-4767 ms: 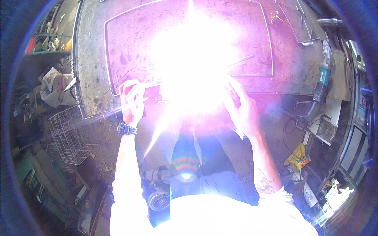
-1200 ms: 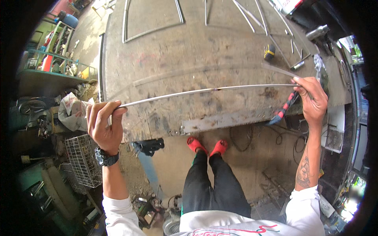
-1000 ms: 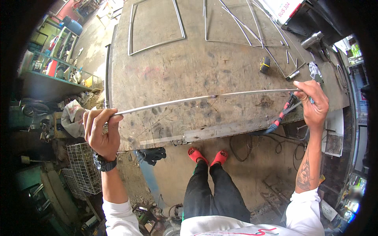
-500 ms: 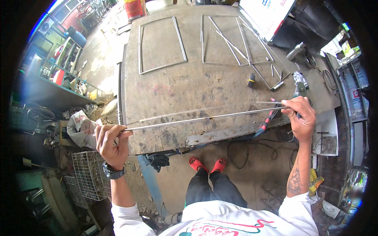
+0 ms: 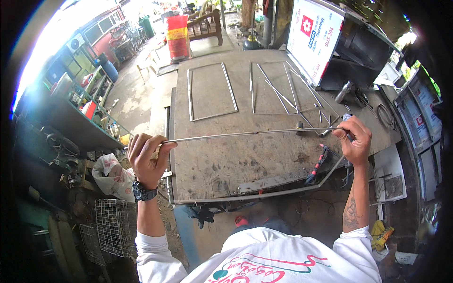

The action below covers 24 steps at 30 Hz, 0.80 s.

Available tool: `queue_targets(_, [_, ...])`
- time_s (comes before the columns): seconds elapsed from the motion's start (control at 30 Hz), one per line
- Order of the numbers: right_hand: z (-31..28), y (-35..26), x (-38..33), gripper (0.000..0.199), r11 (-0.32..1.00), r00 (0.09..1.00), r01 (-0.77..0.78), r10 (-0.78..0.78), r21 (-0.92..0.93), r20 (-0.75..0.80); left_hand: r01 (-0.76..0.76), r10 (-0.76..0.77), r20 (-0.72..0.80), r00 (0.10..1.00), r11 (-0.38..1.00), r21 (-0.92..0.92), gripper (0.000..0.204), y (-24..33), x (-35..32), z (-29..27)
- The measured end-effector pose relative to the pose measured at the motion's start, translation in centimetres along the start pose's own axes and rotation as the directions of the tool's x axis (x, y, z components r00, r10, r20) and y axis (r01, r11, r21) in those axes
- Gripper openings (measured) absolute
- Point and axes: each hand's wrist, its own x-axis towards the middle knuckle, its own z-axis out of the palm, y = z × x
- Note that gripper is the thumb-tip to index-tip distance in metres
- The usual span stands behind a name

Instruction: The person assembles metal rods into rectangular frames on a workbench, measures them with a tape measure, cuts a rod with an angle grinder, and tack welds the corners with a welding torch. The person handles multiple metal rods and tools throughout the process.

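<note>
A thin metal frame (image 5: 212,136) is held up in front of me, one long bar stretched between my hands. My left hand (image 5: 148,158) wraps its left end, and a dark watch sits on that wrist. My right hand (image 5: 355,141) is closed round the right end. Another long bar shows lower, along the table's near edge, its angled side rising toward my right hand. Beneath the frame is the wooden worktable (image 5: 212,165). A tool with a red and black handle (image 5: 317,165) lies near my right hand.
A rectangular metal frame (image 5: 191,96) lies flat farther back. Beside it are another frame with loose rods (image 5: 274,89) and a small black roll (image 5: 299,125). A large metal box (image 5: 349,52) stands back right. Wire cages (image 5: 115,226) and a white sack (image 5: 113,177) are left.
Both hands have risen away from me with the frame. Its second bar, earlier just beyond the held one, now shows lower and nearer me. My view has tilted up.
</note>
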Motion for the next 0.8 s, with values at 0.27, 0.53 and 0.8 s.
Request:
queue_targets(0.27, [-0.3, -2.2, 1.3, 0.027, 1.000, 0.996, -0.016, 0.015, -0.007, -0.087, -0.058, 0.067, -0.074, 0.995, 0.991, 0.117, 0.025, -0.7, 1.7, -3.2])
queue_targets(0.53, [0.8, -1.1, 1.0, 0.019, 0.994, 0.977, 0.081, -0.094, -0.074, -0.190, 0.044, -0.045, -0.060, 0.997, 0.999, -0.013, 0.019, 0.0, 0.6, -1.7])
queue_targets(0.8, [12.2, 2.1, -20.7, 0.022, 0.964, 0.936, -0.254, 0.264, -0.074, 0.233, 0.345, -0.337, 0.360, 0.870, 0.938, 0.043, 0.025, 3.9, -23.8, 6.2])
